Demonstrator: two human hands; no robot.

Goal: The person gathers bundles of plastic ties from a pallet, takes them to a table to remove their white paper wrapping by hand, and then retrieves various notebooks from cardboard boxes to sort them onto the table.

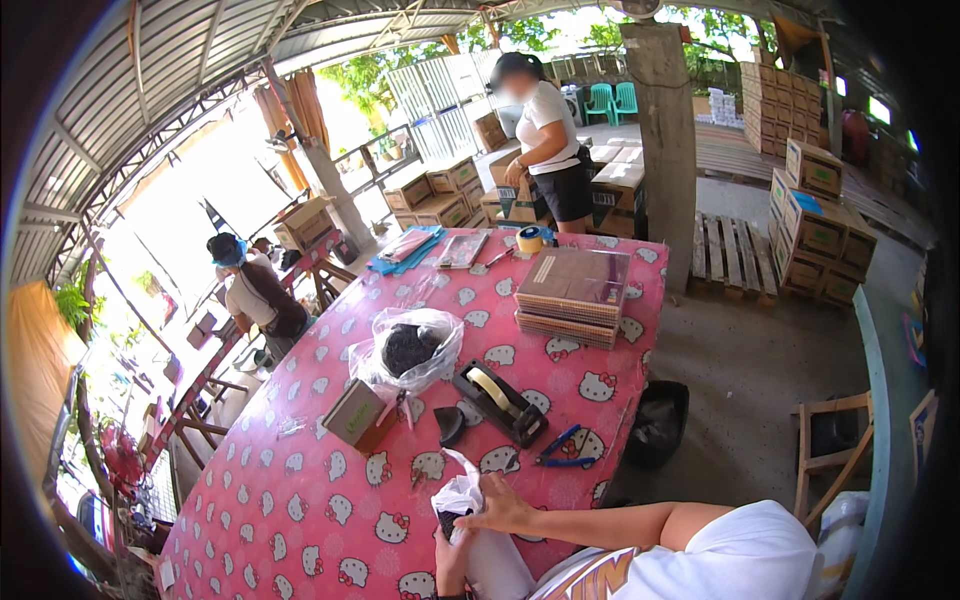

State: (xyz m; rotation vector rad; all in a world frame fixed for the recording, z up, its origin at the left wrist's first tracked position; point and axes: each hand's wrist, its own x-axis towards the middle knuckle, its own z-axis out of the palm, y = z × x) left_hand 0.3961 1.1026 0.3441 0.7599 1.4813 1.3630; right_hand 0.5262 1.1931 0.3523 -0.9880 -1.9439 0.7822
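Close to my body at the table's near side, I hold a white plastic bag (495, 568) with something dark and bumpy showing at its opening. My left hand (454, 560) is closed around the bag's side. The fingers of my right hand (503, 507) pinch the crumpled upper part of the white plastic. A black tape dispenser (512, 418) with a pale roll lies beyond my hands, and blue-handled pliers (566, 447) rest to its right. Left of the dispenser are a small dark wedge-shaped piece (450, 426) and a green-and-brown box (358, 416).
A pink patterned cloth (290, 480) covers the table. On it sit a clear bag of black material (410, 347), a stack of spiral notebooks (574, 285) and a tape roll (530, 239). One person (548, 130) stands beyond the table by cartons; another (262, 295) works at left.
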